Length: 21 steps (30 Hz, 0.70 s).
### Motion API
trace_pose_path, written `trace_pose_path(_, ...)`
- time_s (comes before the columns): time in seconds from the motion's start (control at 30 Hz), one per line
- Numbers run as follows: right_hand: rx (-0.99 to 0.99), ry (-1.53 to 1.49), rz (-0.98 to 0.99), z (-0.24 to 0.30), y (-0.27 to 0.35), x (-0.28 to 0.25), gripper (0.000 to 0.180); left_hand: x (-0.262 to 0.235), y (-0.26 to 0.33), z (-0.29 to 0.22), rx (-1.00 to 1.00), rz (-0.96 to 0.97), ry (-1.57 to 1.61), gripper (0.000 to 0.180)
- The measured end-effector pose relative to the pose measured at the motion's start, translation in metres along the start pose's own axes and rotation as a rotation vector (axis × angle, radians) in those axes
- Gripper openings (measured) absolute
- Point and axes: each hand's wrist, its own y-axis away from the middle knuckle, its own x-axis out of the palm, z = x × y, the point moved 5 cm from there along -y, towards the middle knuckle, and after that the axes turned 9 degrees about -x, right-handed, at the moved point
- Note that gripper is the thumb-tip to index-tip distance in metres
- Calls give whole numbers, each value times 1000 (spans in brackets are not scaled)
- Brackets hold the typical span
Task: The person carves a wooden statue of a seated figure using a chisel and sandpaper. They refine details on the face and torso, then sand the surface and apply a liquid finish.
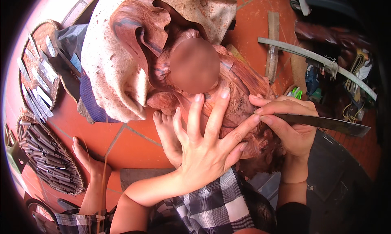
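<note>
A large reddish-brown wooden carving [240, 83] lies in front of me, partly under a dusty pale cloth [110, 62]. My left hand [207, 144] rests on the carving with its fingers spread, holding nothing. My right hand [291, 126] grips a long flat metal carving blade [330, 124] whose tip meets the wood beside my left fingertips. My bare feet [167, 132] sit on the floor under the carving.
At the left, two woven trays hold several carving tools: flat blades in the upper one [40, 75], dark handles in the lower one [49, 152]. Wooden sticks [273, 42] and a curved metal bar [317, 58] lie on the red tiled floor at the right.
</note>
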Motion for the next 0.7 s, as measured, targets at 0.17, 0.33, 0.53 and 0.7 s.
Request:
trace_pose_path(0.17,-129,-69,-238,20,13,-19,25,-23,7,4,35,-119,232,43)
trace_pose_path(0.33,-228,-134,-135,80,45,-16,45,-78,11,4,209,-284,708,45)
trace_pose_path(0.53,-237,155,223,117,38,66,28,-139,33,-16,262,-417,832,24)
trace_pose_path(0.7,-248,117,262,148,23,115,40,-207,46,108,-167,-525,907,15)
